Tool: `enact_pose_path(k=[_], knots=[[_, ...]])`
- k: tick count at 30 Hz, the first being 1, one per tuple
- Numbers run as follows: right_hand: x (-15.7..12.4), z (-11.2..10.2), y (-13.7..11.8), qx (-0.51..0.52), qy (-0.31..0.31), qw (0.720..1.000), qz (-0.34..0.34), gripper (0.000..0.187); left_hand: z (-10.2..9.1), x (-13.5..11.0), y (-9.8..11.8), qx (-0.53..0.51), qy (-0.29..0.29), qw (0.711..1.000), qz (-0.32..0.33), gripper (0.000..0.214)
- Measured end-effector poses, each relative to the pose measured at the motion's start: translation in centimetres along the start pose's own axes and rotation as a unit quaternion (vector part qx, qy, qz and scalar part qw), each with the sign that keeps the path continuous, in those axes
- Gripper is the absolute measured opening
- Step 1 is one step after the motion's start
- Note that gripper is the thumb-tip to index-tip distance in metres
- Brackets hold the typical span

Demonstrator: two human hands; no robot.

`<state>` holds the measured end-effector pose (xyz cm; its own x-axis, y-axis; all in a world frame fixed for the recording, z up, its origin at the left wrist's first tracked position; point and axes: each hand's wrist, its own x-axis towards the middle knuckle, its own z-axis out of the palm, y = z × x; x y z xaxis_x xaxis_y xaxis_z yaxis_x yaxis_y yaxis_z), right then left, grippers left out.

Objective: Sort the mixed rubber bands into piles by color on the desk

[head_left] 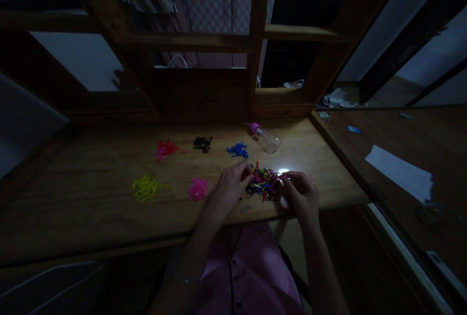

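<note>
A mixed heap of small colourful rubber bands (pixel 264 183) lies on the wooden desk between my two hands. My left hand (pixel 233 178) is at the heap's left side, thumb and fingers pinched together; what they hold is too small to make out. On the other side, my right hand (pixel 302 195) has its fingertips closed at the heap's edge, their contents unclear. Separate piles lie around: blue bands (pixel 238 150) just beyond my left hand, pink bands (pixel 197 189) left of it, yellow bands (pixel 146 187) farther left, red bands (pixel 166 149) and black bands (pixel 202 144) behind.
A clear bottle with a purple cap (pixel 268 139) lies on its side behind the heap. A small pale loop (pixel 245 209) rests near the desk's front edge. Wooden shelving (pixel 204 93) rises at the back. White papers (pixel 399 173) lie on the surface at right.
</note>
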<state>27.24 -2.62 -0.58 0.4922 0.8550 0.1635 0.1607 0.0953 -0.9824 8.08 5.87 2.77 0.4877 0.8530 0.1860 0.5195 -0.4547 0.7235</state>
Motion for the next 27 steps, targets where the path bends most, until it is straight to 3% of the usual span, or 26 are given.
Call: enact_pose_path(k=[10, 13, 18, 22, 27], knots=[[0.1, 0.1, 0.0, -0.002, -0.001, 1.000, 0.002, 0.018, 0.1, 0.1, -0.5, -0.061, 0.035, 0.997, 0.025, 0.023], [-0.2, 0.3, -0.5, -0.012, 0.002, 1.000, 0.000, 0.018, 0.4, 0.0, -0.2, -0.133, 0.031, 0.991, -0.006, 0.019], [-1.6, 1.5, -2.5, -0.026, -0.017, 0.999, 0.007, 0.019, 1.4, -0.4, 0.5, -0.279, 0.046, 0.955, -0.085, 0.012], [-2.6, 3.1, -3.6, -0.016, -0.027, 0.999, 0.041, 0.020, 1.8, -0.7, 1.3, -0.314, 0.080, 0.940, -0.108, 0.009], [-3.2, 4.7, -3.3, -0.026, -0.001, 0.997, 0.069, 0.032, 1.7, -1.2, 2.3, -0.336, 0.111, 0.929, -0.109, 0.007]])
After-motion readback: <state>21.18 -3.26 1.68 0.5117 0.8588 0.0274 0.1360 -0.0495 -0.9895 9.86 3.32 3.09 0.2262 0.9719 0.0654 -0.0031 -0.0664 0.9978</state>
